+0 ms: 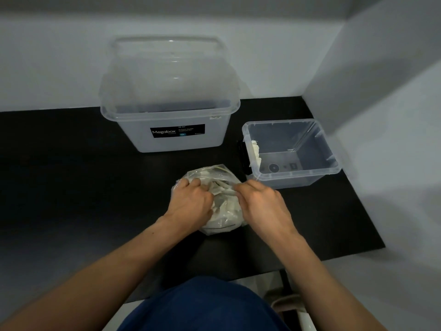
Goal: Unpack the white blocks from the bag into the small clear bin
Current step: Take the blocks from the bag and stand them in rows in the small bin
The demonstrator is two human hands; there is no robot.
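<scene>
Few blocks [254,151] lie in the bin [286,179] right of the bag [222,220]; most are still bagged, left hand [191,201] gripping the bag's mouth, right hand [261,201] pinching its edge.

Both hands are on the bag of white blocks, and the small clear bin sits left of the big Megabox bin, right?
Not quite: in the head view the small clear bin sits right of the big Megabox bin, not left. The left hand and right hand are indeed both on the bag of white blocks.
</scene>
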